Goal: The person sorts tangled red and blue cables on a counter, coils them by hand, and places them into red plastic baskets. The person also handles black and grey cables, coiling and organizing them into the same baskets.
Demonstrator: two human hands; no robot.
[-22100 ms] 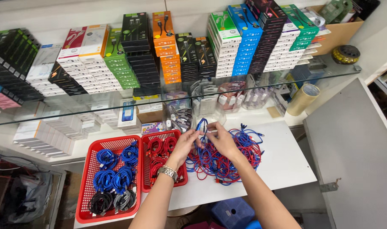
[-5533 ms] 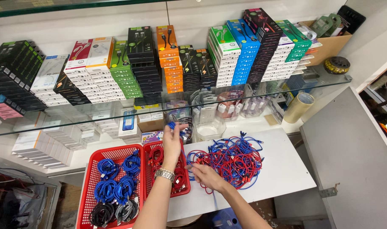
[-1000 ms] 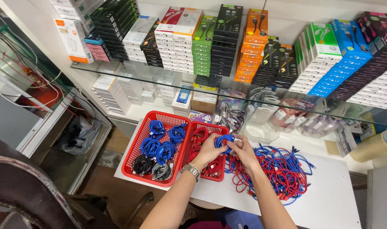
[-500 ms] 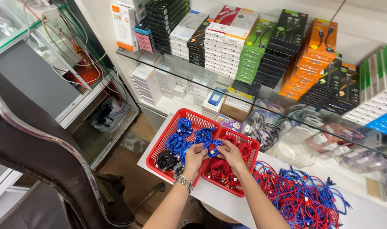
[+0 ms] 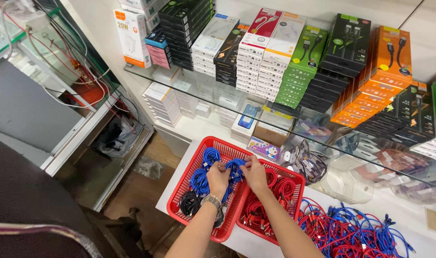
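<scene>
Together: left hand point(image 5: 218, 177) and right hand point(image 5: 254, 174), both pinched on a coiled blue cable point(image 5: 235, 167).
Cable: above the seam between two red baskets.
Left basket point(image 5: 185, 175): blue and black coils.
Right basket point(image 5: 294, 180): red coils.
Right, near: loose tangle of red and blue cables point(image 5: 356, 233) on the white counter point(image 5: 176, 188).

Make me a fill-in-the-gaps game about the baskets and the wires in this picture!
1. Both hands hold a coiled cable whose colour is ____.
2. The left hand has a silver ____ on its wrist.
3. The right hand is above the spot where two ____ baskets meet.
4. The basket on the right side holds coils that are all ____.

Missing words: blue; watch; red; red
</scene>
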